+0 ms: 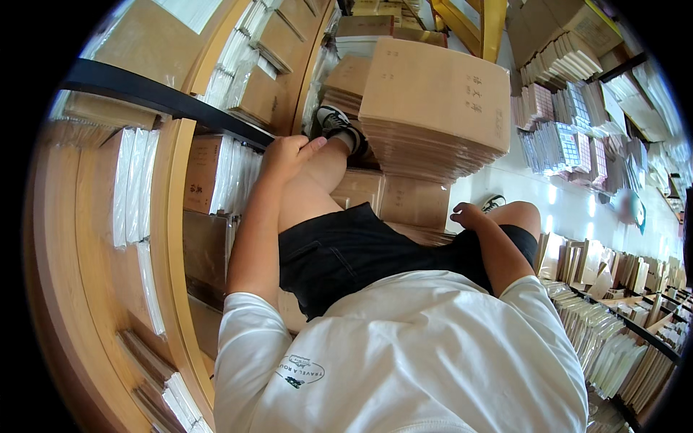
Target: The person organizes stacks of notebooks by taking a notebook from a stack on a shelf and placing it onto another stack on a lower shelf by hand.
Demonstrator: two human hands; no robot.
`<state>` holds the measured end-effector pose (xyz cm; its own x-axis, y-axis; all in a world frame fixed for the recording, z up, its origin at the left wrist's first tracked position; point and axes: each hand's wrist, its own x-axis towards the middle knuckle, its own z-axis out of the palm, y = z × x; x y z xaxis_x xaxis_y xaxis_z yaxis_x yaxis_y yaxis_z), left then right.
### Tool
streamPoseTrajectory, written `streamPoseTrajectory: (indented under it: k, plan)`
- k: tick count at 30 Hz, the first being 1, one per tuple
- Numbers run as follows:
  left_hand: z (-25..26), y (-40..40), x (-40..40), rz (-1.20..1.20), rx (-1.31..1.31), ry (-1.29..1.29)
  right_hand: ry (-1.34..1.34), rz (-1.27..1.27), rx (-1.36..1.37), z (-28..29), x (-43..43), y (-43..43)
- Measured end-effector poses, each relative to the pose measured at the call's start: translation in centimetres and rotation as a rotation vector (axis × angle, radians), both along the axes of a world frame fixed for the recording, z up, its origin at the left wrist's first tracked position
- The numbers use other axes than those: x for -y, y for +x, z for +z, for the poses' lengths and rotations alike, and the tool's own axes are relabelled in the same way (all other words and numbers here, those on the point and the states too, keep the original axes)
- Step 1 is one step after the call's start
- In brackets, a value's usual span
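My left hand [291, 155] is closed around the end of a black metal shelf rail [216, 119] above my left knee, its thumb lying on top. Its other fingers are mostly hidden. By my right thigh hangs my right hand [470, 216], fingers loosely bent and apart, holding nothing. Between my legs rises a tall stack of tan paper-covered exercise books [433, 97], printed with characters on the top cover. Brown cartons [414, 200] lie lower, at the stack's near side.
Wooden shelving [173, 243] with plastic-wrapped books stands close on my left. A yellow metal frame [471, 27] is beyond the stack. Piles of notebooks [563, 146] sit on the pale tiled floor [492, 181] to the right. Racks of wrapped stationery [601, 325] stand at lower right; a person [631, 208] is farther off.
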<state>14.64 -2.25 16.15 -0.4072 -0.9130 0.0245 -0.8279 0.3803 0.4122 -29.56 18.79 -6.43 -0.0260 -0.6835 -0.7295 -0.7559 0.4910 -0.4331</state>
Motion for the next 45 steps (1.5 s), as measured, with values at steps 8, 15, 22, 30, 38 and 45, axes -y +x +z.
streamPoseTrajectory:
  k: [8, 15, 22, 30, 38, 45]
  plan:
    - [0.4, -0.4, 0.2, 0.025, -0.067, 0.086, -0.083, 0.062, -0.051, 0.0, 0.1, -0.1]
    - [0.4, 0.1, 0.0, 0.075, -0.125, 0.076, -0.116, -0.009, -0.007, -2.2, 0.5, -0.5]
    - [3.3, -3.7, -3.1, 0.198, -0.831, -0.008, -0.649, -1.093, 0.405, 8.5, 8.6, -7.5]
    - [6.0, -16.3, 1.4, 0.166, -0.849, 0.116, -1.063, -0.447, 0.448, 27.2, 18.7, -2.4]
    - [6.6, -17.9, 0.7, 0.109, -0.448, 0.065, -0.875, -0.730, 0.892, 24.9, 19.0, -2.5]
    - [5.7, -17.8, 2.6, -0.005, -0.481, 0.077, -0.982, -0.857, 0.708, 24.3, 15.7, -1.3]
